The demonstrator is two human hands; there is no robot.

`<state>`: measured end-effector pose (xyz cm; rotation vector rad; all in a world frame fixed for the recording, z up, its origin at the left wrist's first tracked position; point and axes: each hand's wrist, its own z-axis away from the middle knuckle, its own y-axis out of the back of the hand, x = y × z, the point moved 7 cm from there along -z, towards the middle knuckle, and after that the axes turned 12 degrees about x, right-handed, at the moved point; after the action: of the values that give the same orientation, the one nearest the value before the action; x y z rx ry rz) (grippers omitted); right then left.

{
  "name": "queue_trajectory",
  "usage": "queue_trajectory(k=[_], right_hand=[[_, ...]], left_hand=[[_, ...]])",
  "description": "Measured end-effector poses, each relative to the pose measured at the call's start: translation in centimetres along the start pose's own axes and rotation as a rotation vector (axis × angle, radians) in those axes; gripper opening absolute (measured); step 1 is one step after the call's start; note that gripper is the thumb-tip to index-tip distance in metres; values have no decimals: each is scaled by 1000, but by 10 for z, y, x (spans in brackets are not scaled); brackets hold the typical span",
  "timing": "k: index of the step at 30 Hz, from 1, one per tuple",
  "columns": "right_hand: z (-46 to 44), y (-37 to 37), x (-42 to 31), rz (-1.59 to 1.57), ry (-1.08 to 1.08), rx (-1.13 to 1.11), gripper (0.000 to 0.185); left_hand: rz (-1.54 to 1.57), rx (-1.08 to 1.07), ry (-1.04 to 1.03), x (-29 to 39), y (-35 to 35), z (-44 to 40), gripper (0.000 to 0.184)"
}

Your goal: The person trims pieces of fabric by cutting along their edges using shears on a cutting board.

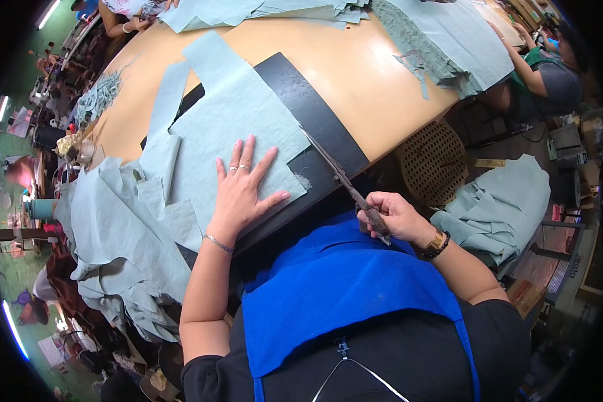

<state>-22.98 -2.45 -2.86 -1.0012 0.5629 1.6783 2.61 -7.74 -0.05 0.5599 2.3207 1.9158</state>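
My left hand [243, 191] lies flat with fingers spread on a pale blue-green sheet of fabric or leather [241, 110]. The sheet rests on a dark board [331, 137] at the table's near edge. My right hand [395, 216] is wrapped round a long thin knife-like tool [345, 179] with a brown-wrapped handle. Its pale tip meets the right edge of the sheet, but whether it is cutting into it I cannot tell. A frayed strip shows at the sheet's lower right corner.
More blue-green material [124, 234] hangs in folds at the left. Stacked sheets [442, 47] lie on the tan table [355, 74] at far right. A folded pile [499, 208] rests beside a woven-seat stool [435, 161]. Other people sit at the far left and right.
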Motion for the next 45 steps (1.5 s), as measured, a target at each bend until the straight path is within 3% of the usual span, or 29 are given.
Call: queue_trajectory(k=[32, 45], right_hand=[[-8, 0, -3, -55, 32, -3, 19], [-22, -3, -4, -145, 72, -19, 18]], left_hand=[[28, -52, -38, 22, -2, 11, 93], [65, -40, -57, 32, 2, 17, 90]])
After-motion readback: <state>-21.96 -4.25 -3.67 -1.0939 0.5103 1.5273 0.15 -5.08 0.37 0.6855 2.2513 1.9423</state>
